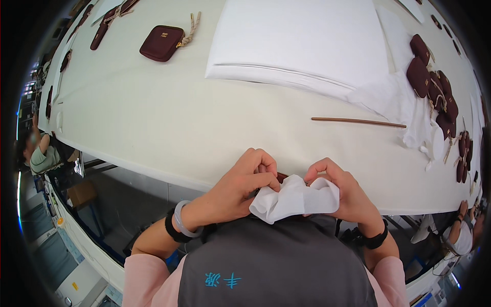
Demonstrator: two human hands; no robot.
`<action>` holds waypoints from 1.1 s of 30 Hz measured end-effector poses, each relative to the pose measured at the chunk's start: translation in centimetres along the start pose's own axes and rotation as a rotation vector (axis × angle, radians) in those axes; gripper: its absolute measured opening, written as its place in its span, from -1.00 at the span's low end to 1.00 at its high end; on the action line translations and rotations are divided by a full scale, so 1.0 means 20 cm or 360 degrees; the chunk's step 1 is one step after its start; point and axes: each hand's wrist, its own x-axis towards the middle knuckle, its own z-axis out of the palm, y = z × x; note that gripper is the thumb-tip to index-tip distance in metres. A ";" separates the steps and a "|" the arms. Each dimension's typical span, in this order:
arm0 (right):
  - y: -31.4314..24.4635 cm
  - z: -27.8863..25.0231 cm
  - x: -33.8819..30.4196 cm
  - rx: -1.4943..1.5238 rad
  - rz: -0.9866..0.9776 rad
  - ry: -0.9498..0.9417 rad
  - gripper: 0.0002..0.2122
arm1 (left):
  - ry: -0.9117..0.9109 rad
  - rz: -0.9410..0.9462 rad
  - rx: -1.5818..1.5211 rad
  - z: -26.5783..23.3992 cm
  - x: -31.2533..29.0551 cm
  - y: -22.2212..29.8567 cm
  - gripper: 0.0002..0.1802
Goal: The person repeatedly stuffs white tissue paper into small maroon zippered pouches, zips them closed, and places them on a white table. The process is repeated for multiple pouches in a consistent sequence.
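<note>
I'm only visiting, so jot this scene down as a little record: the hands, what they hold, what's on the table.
Hands: left hand and right hand, both holding a crumpled white sheet
Behind sheet: maroon edge, mostly hidden
Table: cream
Far middle: white paper stack
Left of stack: maroon pouch
Nearer than stack: brown rod
Far right: pouch cluster

The table (153,117) is of plain cream colour. Toward four o'clock from the centre, the tissue (296,198) is plain white. At one o'clock the paper stack (296,43) is also white. The pouch (159,46) at eleven o'clock is dark maroon with small gold marks; its cord (193,30) is beige. Between two and three o'clock, the stick (358,122) is brown. At six o'clock the apron (286,261) is dark grey, with bright blue embroidery (223,280).
</note>
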 end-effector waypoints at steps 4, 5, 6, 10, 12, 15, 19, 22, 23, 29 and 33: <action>-0.03 -0.04 -0.06 0.0514 0.0230 0.0055 -0.69 | -0.0012 0.0017 -0.0051 -0.08 0.00 0.04 -0.76; -0.02 -0.05 -0.07 0.0557 0.0190 0.0100 -0.73 | 0.0040 0.0034 0.0025 -0.09 0.00 0.06 -0.78; -0.03 -0.02 -0.07 0.0412 0.0105 0.0313 -0.85 | 0.0093 0.0052 0.0101 -0.09 0.00 0.07 -0.78; 0.01 0.04 -0.13 -0.0016 -0.0089 0.0427 -0.89 | 0.0125 0.0140 0.0424 -0.07 -0.04 0.07 -0.77; 0.00 0.08 -0.13 0.0070 -0.0196 0.0386 -0.83 | 0.0130 0.0207 0.0580 -0.07 -0.07 0.07 -0.76; -0.02 0.06 -0.12 -0.0187 -0.0438 0.0250 -0.69 | 0.0212 0.0207 0.0570 -0.05 -0.10 0.09 -0.69; -0.03 0.06 -0.14 -0.0595 -0.0495 0.0292 -0.67 | 0.0224 0.0096 0.0612 -0.06 -0.14 0.12 -0.65; -0.02 0.09 -0.15 -0.0490 -0.0355 0.0347 -0.73 | 0.0145 0.0000 0.0482 -0.09 -0.14 0.15 -0.67; -0.01 0.10 -0.16 -0.0357 -0.0281 0.0336 -0.75 | 0.0131 0.0005 0.0440 -0.10 -0.15 0.14 -0.71; 0.06 0.10 -0.14 0.0296 0.0109 0.0505 -0.87 | 0.0368 -0.0180 0.0020 -0.05 -0.17 0.10 -0.77; 0.04 0.12 -0.08 0.0302 0.0327 0.0493 -0.76 | 0.0430 -0.0448 -0.0110 -0.03 -0.16 0.12 -0.80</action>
